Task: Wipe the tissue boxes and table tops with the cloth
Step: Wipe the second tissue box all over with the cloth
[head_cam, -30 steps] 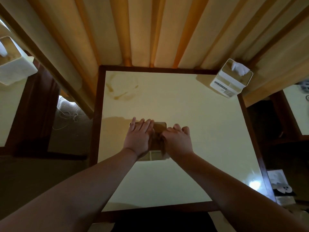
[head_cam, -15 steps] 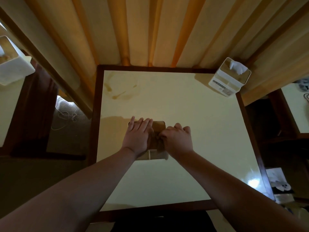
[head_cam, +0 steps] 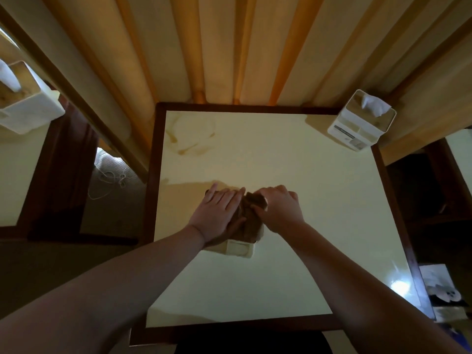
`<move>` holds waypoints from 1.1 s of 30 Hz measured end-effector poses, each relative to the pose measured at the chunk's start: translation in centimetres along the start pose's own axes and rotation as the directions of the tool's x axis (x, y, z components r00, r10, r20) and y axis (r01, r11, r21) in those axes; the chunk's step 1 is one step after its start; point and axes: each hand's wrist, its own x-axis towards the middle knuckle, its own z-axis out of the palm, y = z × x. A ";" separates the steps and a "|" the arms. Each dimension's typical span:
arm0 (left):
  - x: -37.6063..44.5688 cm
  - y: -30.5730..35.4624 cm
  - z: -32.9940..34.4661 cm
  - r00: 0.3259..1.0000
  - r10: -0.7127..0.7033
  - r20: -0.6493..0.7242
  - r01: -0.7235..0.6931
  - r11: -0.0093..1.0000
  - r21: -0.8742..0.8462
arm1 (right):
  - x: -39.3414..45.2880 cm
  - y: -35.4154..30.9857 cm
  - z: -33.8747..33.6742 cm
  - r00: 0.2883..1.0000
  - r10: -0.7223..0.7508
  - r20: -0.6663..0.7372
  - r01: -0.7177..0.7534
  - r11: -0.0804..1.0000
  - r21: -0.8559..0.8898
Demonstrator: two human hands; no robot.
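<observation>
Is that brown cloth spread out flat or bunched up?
Bunched up. The brown cloth lies crumpled on the tissue box, the right hand gripping it while the left hand presses flat beside it.

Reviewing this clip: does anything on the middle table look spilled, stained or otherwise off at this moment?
Yes. Brownish ring-shaped streaks mark the far left corner of the table top, like a dried spill, not yet wiped. The tissue box at the far right corner sits askew to the table's edges. Nothing looks damaged.
</observation>
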 end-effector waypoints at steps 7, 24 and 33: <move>0.1 -2.7 -0.5 0.780 0.610 0.143 -0.618 0.786 0.014 | -7.8 -1.1 3.1 0.996 0.085 -0.034 -0.089 0.989 -0.121; -6.2 4.8 -2.9 0.961 -0.268 -0.068 0.255 0.954 -0.157 | -6.5 0.9 3.0 0.923 -0.373 -0.094 0.379 0.924 0.049; -6.0 8.3 -3.1 0.799 -0.601 0.017 0.598 0.791 -0.131 | -5.0 1.1 3.1 0.853 -0.506 -0.132 0.507 0.861 -0.023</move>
